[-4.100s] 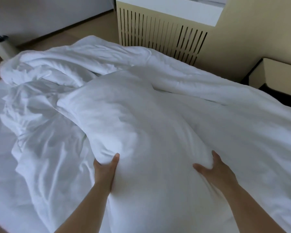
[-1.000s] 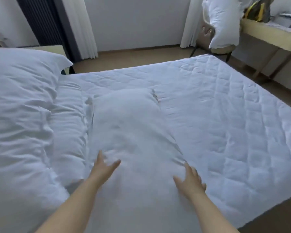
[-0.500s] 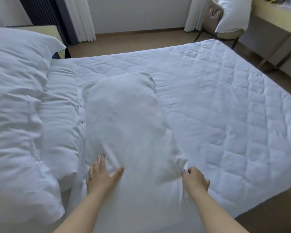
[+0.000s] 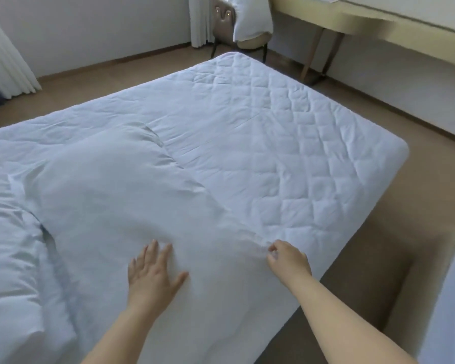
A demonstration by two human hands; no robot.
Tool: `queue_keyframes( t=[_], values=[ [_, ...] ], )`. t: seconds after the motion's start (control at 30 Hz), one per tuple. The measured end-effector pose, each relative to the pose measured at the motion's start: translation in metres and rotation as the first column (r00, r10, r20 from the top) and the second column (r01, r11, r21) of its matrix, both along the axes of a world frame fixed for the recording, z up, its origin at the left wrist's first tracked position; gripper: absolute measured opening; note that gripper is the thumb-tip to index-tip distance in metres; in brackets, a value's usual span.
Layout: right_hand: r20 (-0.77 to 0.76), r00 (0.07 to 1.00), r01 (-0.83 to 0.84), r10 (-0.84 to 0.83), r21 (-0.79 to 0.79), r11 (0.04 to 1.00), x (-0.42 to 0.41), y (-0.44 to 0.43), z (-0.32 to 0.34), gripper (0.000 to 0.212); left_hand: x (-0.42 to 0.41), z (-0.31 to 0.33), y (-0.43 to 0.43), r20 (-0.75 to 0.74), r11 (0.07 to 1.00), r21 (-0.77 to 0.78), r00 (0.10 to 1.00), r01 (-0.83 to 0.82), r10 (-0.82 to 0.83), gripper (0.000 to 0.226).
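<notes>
A white pillow [image 4: 111,195] lies flat on the quilted mattress [image 4: 286,143], its long side running away from me. My left hand [image 4: 153,277] rests flat on the pillow's near end with fingers spread. At the pillow's near right edge my right hand [image 4: 286,261] pinches a bunched fold of the white case between thumb and curled fingers. A second white pillow [image 4: 8,271] lies beside it on the left, touching it.
A chair [image 4: 226,24] at the back holds another white pillow [image 4: 250,17]. A beige desk [image 4: 365,24] runs along the right wall. White curtains [image 4: 3,61] hang at the left. Brown floor surrounds the bed; a white object [image 4: 449,306] stands at the right edge.
The view swung right since half a second ago. My left hand slid toward the pillow's middle and lies flat. My right hand still pinches the pillow's right edge.
</notes>
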State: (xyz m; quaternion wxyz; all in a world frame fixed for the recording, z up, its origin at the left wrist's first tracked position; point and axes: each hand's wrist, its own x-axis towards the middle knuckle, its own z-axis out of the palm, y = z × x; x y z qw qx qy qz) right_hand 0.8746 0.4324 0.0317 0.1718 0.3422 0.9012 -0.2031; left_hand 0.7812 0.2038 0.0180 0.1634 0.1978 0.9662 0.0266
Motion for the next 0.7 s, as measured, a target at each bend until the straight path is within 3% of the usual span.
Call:
queue_keyframes(
  t=[0.17, 0.27, 0.33, 0.4, 0.47, 0.53, 0.57, 0.6, 0.7],
  values=[
    [-0.131, 0.978, 0.159, -0.162, -0.03, 0.987, 0.069, 0.023, 0.011, 0.029, 0.034, -0.002, 0.044, 0.038, 0.976, -0.043, 0.977, 0.213, -0.211, 0.086],
    [-0.21, 0.931, 0.298, -0.299, -0.04, 0.954, 0.131, 0.041, 0.017, 0.029, 0.061, -0.001, 0.064, -0.009, 0.942, -0.155, 0.953, 0.297, -0.302, 0.074],
    [-0.257, 0.862, 0.435, -0.437, -0.067, 0.898, 0.181, 0.054, 0.021, 0.028, 0.081, 0.004, 0.083, -0.003, 0.926, -0.12, 0.933, 0.358, -0.361, 0.07],
    [-0.309, 0.753, 0.58, -0.58, -0.105, 0.808, 0.238, 0.062, 0.023, 0.026, 0.104, 0.005, 0.11, 0.054, 0.912, -0.039, 0.912, 0.408, -0.406, 0.061],
    [-0.316, 0.657, 0.69, -0.684, -0.112, 0.715, 0.296, 0.063, 0.027, 0.023, 0.131, -0.001, 0.129, 0.208, 0.903, 0.118, 0.879, 0.413, -0.429, 0.047],
    [-0.31, 0.58, 0.78, -0.753, -0.055, 0.624, 0.365, 0.065, 0.032, 0.016, 0.177, 0.0, 0.162, 0.347, 0.884, 0.232, 0.815, 0.406, -0.464, 0.02],
    [-0.311, 0.533, 0.823, -0.787, -0.024, 0.567, 0.401, 0.065, 0.033, 0.014, 0.203, -0.004, 0.183, 0.324, 0.857, 0.248, 0.795, 0.452, -0.513, 0.007],
    [-0.323, 0.471, 0.869, -0.821, 0.008, 0.495, 0.438, 0.063, 0.035, 0.017, 0.234, -0.008, 0.201, 0.292, 0.814, 0.299, 0.764, 0.499, -0.575, 0.008],
    [-0.347, 0.262, 0.965, -0.901, 0.093, 0.245, 0.538, 0.048, 0.036, 0.03, 0.336, 0.003, 0.248, 0.237, 0.589, 0.383, 0.54, 0.712, -0.807, 0.019]
  ],
)
